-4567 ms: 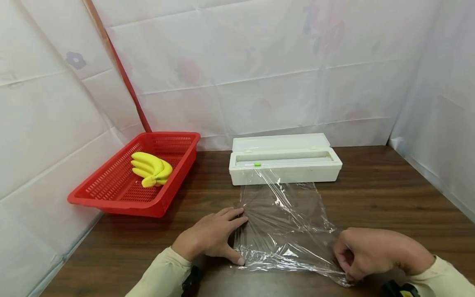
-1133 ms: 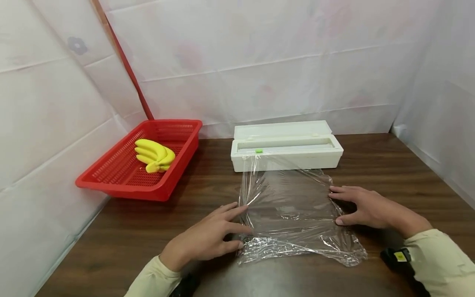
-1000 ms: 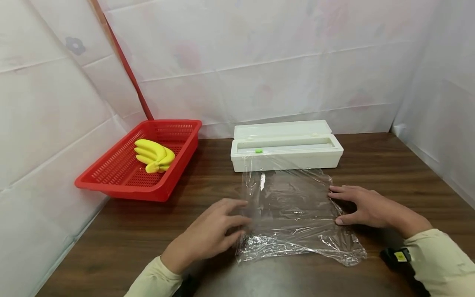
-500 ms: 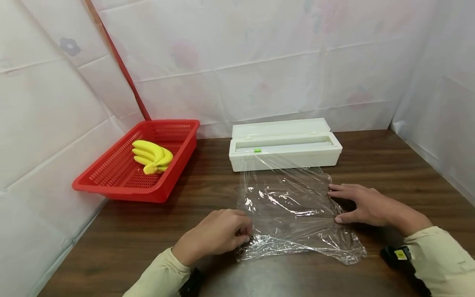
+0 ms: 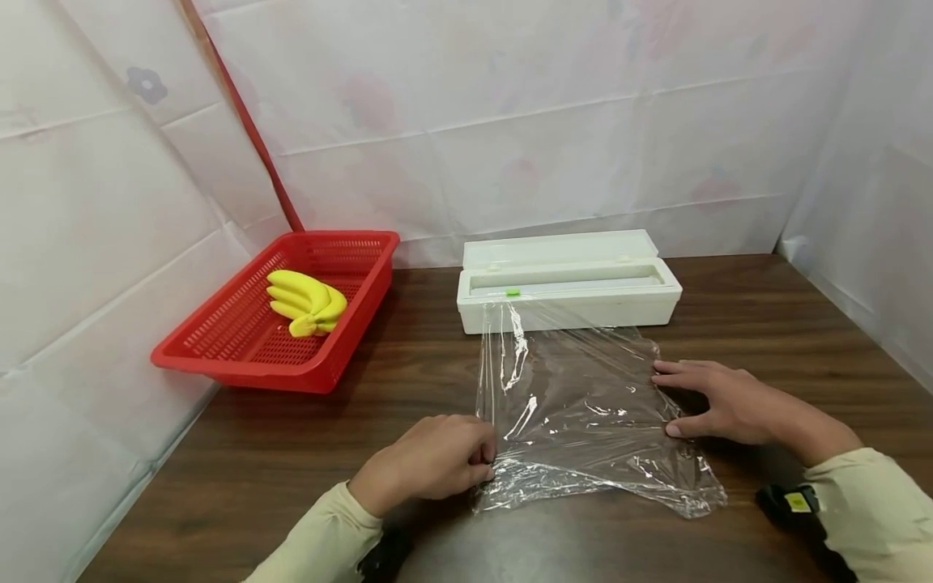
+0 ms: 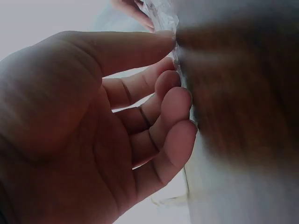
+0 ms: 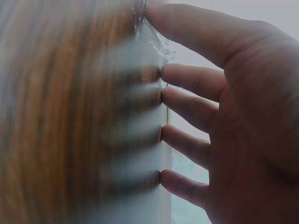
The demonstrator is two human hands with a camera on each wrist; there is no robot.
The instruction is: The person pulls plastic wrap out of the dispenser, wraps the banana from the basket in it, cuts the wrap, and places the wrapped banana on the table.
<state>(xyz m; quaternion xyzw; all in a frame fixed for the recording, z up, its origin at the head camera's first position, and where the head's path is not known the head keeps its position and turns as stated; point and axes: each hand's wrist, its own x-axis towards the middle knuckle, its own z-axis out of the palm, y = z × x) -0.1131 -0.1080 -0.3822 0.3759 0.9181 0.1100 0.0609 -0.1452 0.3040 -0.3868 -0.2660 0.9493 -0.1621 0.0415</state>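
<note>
Head view: I see a sheet of cling film pulled out of a white dispenser box and lying on the dark wooden counter, its far end not yet cut from the box.
Left hand: my left hand sits at the film's near left corner, fingers curled, pinching the crumpled edge against the thumb.
Left wrist view: the thumb and fingertips meet the wrinkled edge of the film; the rest is blurred.
Right hand: my right hand lies flat with straight fingers, pressing the film's right edge onto the counter and gripping nothing.
Right wrist view: the straight fingertips touch down on the film's edge, the thumb at the crinkled corner.
Film state: mostly spread, but ridged on the left and bunched along the near edge.
How I would do this well: as I judge it, keep the right hand as a steady anchor, draw the pinched corner outward and low along the counter, gently, so the folds open without the film clinging to itself or tearing.
Risk: I think lifting the corner too high would let it fold back.
Other things: a red basket holding yellow bananas stands to the left, well apart from the film.
</note>
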